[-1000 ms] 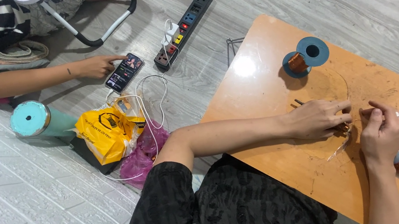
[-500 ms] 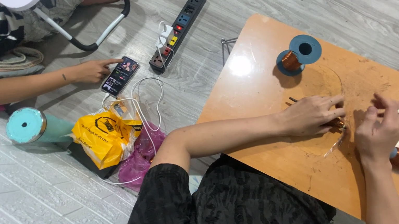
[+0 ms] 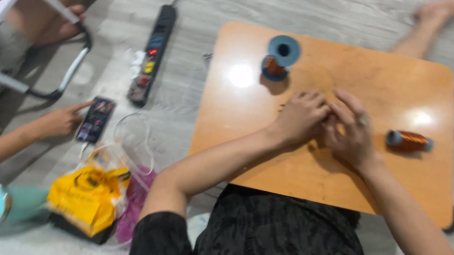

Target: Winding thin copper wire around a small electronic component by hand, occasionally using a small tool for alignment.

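Thin copper wire, probably, pinched between both hands near middle of wooden board (image 3: 388, 79); blur hides it, so long axis and heading unreadable. Left hand (image 3: 302, 117) curled shut, right hand (image 3: 350, 130) closed beside it, fingertips touching. Since half a second ago hands drawn together from apart: winding or twisting likely underway. Copper spool (image 3: 409, 141) lying near right edge, axis along that edge. Blue-flanged spool (image 3: 279, 58) by far edge. Co-worker's hand (image 3: 61, 120) on phone (image 3: 95, 119), off board, left.

Bright overhead light, tabletop (image 3: 388, 79) glare, motion blur
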